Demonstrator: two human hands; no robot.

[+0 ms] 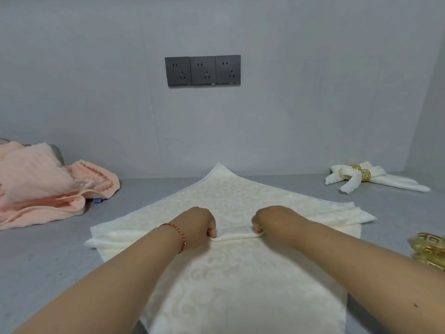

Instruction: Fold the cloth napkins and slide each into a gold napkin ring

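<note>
A: Napkin [240, 273] is spread corner-on across the grey tabletop [48, 261], far point toward the wall. Step in hand?

B: Pleating, by the look of it. A narrow fold is pinched up across the middle. Left hand [197, 225] is curled on one end of that ridge, right hand [272, 220] on the other, thumbs tucked at the crease. Both are grasping cloth, neither released.

A: Progress?

B: Early for this napkin, prob. only a fold or so is made. One done napkin [375, 179] is seen at the far right w/ its ring [361, 172] already round the waist.

A: Next move?

B: More even pleats are likely needed, each creased flat & kept parallel, then the bundle gathered at the centre so it can be fed through a ring. Spare rings [431, 251] are lying just beside the right forearm, blurred, so the count can't be told.

A: Materials?

B: Cream damask w/ a woven scroll pattern, soft, thin, holds a crease loosely. Rings are gold, w/ a Greek-key band. Pink towels [48, 189], ribbed & fluffy, are heaped at the left. Wall sockets [202, 70] are set above, dark grey, square.
</note>
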